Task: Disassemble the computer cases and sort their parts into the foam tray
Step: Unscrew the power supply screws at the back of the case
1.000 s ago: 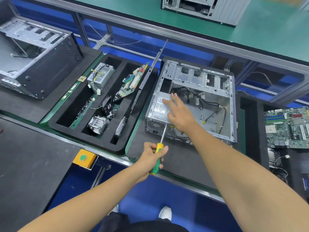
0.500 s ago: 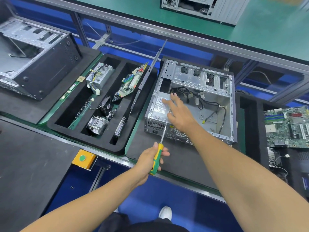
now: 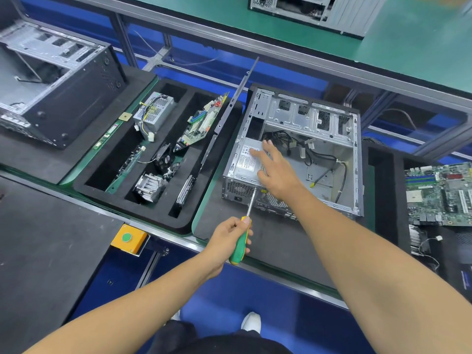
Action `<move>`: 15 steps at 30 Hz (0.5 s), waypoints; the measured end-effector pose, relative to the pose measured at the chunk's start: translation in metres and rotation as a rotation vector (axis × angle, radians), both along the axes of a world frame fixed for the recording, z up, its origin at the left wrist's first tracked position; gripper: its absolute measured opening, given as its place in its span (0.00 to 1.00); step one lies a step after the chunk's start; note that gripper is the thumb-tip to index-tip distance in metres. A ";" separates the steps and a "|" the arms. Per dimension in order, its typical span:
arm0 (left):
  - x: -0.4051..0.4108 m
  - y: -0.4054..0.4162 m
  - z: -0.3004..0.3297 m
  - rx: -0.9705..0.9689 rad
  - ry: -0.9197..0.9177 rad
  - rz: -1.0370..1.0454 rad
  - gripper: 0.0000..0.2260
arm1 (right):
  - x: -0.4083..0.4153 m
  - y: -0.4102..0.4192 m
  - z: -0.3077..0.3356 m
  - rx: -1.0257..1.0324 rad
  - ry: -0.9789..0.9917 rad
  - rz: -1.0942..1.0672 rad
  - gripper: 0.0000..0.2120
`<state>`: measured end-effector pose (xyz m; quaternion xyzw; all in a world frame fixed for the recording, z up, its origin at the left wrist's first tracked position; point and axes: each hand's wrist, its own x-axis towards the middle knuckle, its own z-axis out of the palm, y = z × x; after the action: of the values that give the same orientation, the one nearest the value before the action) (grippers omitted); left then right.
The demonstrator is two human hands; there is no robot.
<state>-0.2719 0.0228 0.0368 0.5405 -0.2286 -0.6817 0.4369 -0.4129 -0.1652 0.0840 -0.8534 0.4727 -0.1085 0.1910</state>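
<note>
An open silver computer case lies on its side on a black mat, with a grey power supply in its near left corner and loose black cables inside. My right hand rests on top of the power supply with straight fingers. My left hand grips a green and yellow screwdriver; its shaft tip touches the case's rear panel beside the power supply. Left of the case, a black foam tray holds a power supply unit, a motherboard, a heatsink, a fan and a drive.
A second black case sits at the far left. A case side panel leans on the tray's right wall. Another motherboard lies at the right. An orange box with a green button hangs on the bench edge. A third case stands on the far bench.
My left hand has turned slightly on the screwdriver handle, at the same spot on the rear panel. My right hand stays on the power supply.
</note>
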 end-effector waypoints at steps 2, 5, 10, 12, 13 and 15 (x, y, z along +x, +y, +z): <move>0.000 0.000 0.001 0.023 0.018 -0.028 0.23 | 0.000 0.001 0.000 -0.002 0.006 0.000 0.27; 0.001 -0.001 0.004 0.081 0.043 -0.065 0.22 | 0.000 0.001 0.001 0.000 0.010 -0.001 0.27; -0.004 -0.005 0.007 0.127 0.048 0.020 0.19 | 0.000 0.001 0.002 -0.002 0.014 -0.003 0.27; -0.006 -0.003 0.003 0.066 -0.022 0.017 0.18 | 0.000 0.000 0.002 -0.001 0.010 -0.003 0.27; -0.005 -0.002 0.000 0.044 -0.033 0.022 0.17 | 0.001 0.000 0.001 0.000 0.009 -0.003 0.27; -0.004 -0.002 -0.004 0.022 -0.028 0.046 0.16 | 0.001 -0.001 0.001 0.000 0.013 -0.003 0.27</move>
<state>-0.2756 0.0209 0.0331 0.5599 -0.2147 -0.6662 0.4433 -0.4122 -0.1657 0.0847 -0.8533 0.4753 -0.1035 0.1878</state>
